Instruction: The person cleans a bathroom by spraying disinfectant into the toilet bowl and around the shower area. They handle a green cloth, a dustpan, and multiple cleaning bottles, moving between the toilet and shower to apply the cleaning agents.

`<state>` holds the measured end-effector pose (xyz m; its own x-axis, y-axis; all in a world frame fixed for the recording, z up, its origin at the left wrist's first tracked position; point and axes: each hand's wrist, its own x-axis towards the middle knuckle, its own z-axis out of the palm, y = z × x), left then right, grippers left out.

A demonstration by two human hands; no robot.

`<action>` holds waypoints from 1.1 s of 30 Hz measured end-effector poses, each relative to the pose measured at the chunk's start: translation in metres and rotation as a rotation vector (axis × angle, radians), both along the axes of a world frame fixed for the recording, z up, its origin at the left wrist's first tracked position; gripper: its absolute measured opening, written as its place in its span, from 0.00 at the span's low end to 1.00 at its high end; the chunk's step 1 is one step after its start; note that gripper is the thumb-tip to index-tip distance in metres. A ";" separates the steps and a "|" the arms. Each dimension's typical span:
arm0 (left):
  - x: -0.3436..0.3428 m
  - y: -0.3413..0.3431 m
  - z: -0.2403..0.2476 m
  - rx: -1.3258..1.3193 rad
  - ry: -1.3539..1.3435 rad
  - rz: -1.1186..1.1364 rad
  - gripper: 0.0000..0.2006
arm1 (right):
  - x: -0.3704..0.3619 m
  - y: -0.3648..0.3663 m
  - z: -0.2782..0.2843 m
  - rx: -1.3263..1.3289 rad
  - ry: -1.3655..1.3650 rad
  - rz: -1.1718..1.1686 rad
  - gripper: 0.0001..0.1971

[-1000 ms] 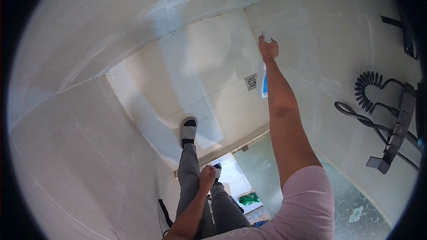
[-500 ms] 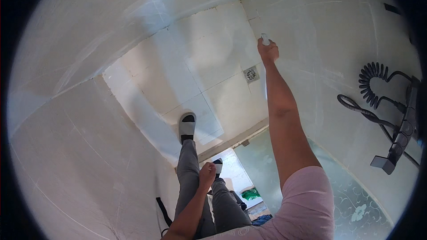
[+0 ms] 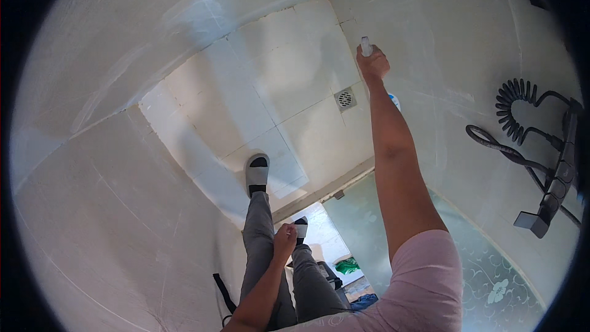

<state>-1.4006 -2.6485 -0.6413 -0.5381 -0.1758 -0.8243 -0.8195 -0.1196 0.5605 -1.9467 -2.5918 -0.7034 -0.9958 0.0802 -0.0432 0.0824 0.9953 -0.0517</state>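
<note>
My right hand [image 3: 373,63] reaches far forward with its fingers wrapped round what looks like a spray bottle. Its whitish head [image 3: 367,47] shows above the fist, pointing at the wall side. A blue and white part [image 3: 394,102] peeks out beside my forearm; the arm hides most of the body. Low in front of my thighs, my left hand [image 3: 284,242] is closed, fingers curled. Whether it holds anything small is hidden. A pale patch by those fingers overlaps my slipper.
A square floor drain [image 3: 345,98] lies left of my right forearm. On the right wall hangs a dark shower fixture [image 3: 558,181] with a coiled hose [image 3: 509,117]. A frosted glass panel [image 3: 356,215] stands near the doorway sill. My slippered foot [image 3: 257,173] rests on the tiles.
My right hand has shifted slightly upward, and the bottle has swung so its blue and white part shows right of my forearm. My left hand stays nearly in place.
</note>
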 end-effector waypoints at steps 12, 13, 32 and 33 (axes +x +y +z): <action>-0.006 -0.002 0.005 0.026 -0.035 0.012 0.06 | 0.012 -0.075 -0.024 -0.588 -0.037 0.220 0.22; -0.005 -0.002 0.005 0.028 -0.025 0.011 0.06 | 0.012 -0.084 -0.024 -0.513 -0.023 0.210 0.22; -0.009 -0.009 0.012 0.037 -0.033 0.111 0.07 | 0.033 -0.146 -0.031 -0.349 -0.111 0.177 0.20; -0.008 -0.009 0.011 0.043 -0.034 0.116 0.07 | 0.035 -0.154 -0.031 -0.302 -0.144 0.170 0.20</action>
